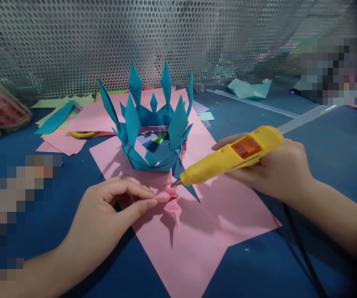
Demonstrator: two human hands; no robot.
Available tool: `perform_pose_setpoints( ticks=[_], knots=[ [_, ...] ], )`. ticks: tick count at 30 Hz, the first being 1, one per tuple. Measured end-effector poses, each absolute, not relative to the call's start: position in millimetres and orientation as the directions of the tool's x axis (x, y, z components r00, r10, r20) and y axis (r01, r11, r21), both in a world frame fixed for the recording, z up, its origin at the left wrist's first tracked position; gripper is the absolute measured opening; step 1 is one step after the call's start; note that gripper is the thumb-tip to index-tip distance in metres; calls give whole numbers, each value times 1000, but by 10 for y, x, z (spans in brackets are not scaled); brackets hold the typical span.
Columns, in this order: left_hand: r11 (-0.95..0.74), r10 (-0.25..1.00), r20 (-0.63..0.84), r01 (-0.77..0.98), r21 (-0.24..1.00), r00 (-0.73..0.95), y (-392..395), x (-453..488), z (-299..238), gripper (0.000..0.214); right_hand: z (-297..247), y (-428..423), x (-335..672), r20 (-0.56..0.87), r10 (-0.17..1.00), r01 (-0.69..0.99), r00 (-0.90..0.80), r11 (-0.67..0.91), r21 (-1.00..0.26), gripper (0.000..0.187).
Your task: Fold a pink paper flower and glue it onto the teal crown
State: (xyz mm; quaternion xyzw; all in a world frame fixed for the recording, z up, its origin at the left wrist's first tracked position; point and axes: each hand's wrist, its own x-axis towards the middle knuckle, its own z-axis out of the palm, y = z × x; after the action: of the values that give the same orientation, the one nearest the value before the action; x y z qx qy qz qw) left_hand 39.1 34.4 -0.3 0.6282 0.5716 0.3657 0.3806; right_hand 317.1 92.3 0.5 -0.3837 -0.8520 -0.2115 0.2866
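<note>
Between thumb and forefinger, my left hand (pixel 113 203) pinches a small folded pink paper piece (pixel 172 203) with pointed ends. My right hand (pixel 277 165) is wrapped around a yellow hot glue gun (pixel 218 165), which has a clear glue stick (pixel 308 118) coming out of its back. The gun's metal nozzle is right at the pink piece's edge; whether they touch I cannot tell. Just behind stands a blue folded paper crown (pixel 152 161) with tall pointed leaf shapes around its rim. Under both hands lie large pink paper sheets (pixel 197 256).
At the back left, loose coloured papers (pixel 63 142) lie with a blue paper leaf (pixel 57 118) and a yellow ring handle (pixel 82 135). A jar (pixel 1 103) stands far left. Glue sticks (pixel 252 102) and a pale teal folded paper (pixel 249 89) lie back right, before a perforated metal screen (pixel 104 41). A black cord (pixel 302 248) hangs right.
</note>
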Motion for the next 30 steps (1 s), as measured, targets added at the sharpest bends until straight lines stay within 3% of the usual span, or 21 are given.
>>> perform_pose_setpoints(
  ticks=[15,23,30],
  knots=[
    [-73,993,28,412,908,115,362,391,0,6,9,882,3138,640,525,760,-561,632,148,40],
    [-103,990,56,388,916,129,356,390,2,9,-33,894,3104,619,578,761,-531,647,48,30],
    [-105,990,59,380,919,131,364,388,-12,15,-51,932,3062,639,662,821,-392,565,-81,41]
  ],
)
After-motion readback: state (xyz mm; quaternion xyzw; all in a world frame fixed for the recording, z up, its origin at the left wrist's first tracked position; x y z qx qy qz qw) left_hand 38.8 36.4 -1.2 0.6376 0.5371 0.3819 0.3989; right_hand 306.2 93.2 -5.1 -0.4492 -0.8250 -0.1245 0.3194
